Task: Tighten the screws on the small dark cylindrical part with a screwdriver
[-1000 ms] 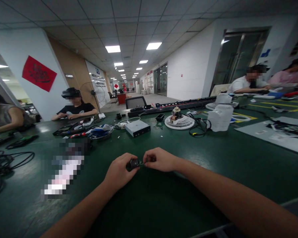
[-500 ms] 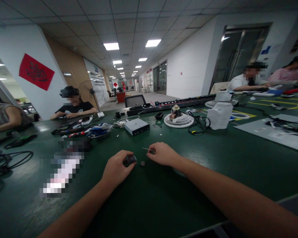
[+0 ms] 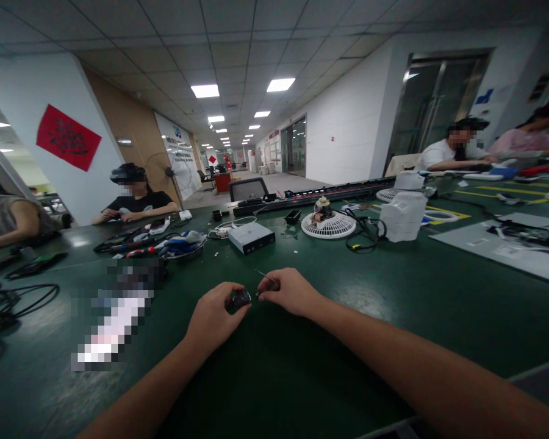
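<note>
A green desk (image 3: pixel 421 277) carries everything. Towards its right edge lies a flat grey board (image 3: pixel 457 239) with dark cables on it. Near the far edge, right of centre, a white fan grille (image 3: pixel 329 230) lies flat, a motor assembly (image 3: pixel 321 213) upright on it; a white housing (image 3: pixel 402 216) stands to its right. Towards the far left corner, a shallow dish (image 3: pixel 190 256) holds a blue-and-white bundle (image 3: pixel 183 240), its contents otherwise unclear. A grey drive box (image 3: pixel 251 236) sits just right of the dish.

Both forearms reach in over the near edge, hands facing each other mid-desk. The left hand (image 3: pixel 216 309) curls, thumb below; the right hand (image 3: pixel 293 292) bends inward, fingers bunched. Beyond them, a small black tray (image 3: pixel 293 220) has an interior too dark to read.

The left fingers grip a dark cylindrical part (image 3: pixel 240 299), its end towards the right hand. The right fingers hold a thin rod (image 3: pixel 265 275) slanting up-left; a tiny dark piece (image 3: pixel 258 295) shows at their tips.
</note>
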{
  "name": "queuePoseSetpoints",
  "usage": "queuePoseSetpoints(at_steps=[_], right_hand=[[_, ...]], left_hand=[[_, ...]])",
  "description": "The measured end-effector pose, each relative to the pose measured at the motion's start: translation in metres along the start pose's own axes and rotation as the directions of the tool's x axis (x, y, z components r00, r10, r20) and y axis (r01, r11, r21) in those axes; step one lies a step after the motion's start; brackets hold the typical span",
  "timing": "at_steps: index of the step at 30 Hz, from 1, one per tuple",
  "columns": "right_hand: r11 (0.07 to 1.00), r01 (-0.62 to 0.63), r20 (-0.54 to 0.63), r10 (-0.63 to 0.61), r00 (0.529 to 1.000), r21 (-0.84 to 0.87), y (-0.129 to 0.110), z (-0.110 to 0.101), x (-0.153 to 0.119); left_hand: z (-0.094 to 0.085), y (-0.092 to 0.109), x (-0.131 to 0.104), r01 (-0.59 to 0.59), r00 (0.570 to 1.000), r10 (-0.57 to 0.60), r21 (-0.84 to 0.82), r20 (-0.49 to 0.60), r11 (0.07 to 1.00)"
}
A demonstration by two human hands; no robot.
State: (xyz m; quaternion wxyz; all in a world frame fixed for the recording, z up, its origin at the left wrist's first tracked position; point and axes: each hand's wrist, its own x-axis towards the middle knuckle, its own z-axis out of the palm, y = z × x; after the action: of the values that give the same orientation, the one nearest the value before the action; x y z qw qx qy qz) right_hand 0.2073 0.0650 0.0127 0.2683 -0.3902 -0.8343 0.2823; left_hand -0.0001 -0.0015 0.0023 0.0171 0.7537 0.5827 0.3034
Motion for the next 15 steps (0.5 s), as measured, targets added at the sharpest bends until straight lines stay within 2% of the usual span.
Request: queuePoseSetpoints(at_steps=[4, 9, 12, 15], right_hand=[[0.997, 0.06, -0.015, -0.06, 0.998, 0.049, -0.0069, -0.0007, -0.0013], [0.98, 0.195, -0.036, -0.193, 0.98, 0.042, -0.0104, 0.0029, -0.005], [0.99, 0.125, -0.047, -0.123, 0.991, 0.062, -0.0094, 0.0054, -0.006], [0.991, 0.03, 0.006, -0.031, 1.0, 0.13, -0.0097, 0.0065, -0.0063]], left_hand=[[0.0015, 0.0011, -0.002, -0.053, 0.999, 0.053, -0.043, 0.012, 0.998], [0.0033, -0.0002, -0.0045, -0.184, 0.982, 0.186, -0.082, 0.023, 0.98], [0.0025, -0.0027, -0.0053, -0.25, 0.967, 0.253, -0.077, 0.037, 0.965], [0.0011, -0.0053, -0.0057, -0.297, 0.953, 0.301, -0.097, 0.03, 0.95]])
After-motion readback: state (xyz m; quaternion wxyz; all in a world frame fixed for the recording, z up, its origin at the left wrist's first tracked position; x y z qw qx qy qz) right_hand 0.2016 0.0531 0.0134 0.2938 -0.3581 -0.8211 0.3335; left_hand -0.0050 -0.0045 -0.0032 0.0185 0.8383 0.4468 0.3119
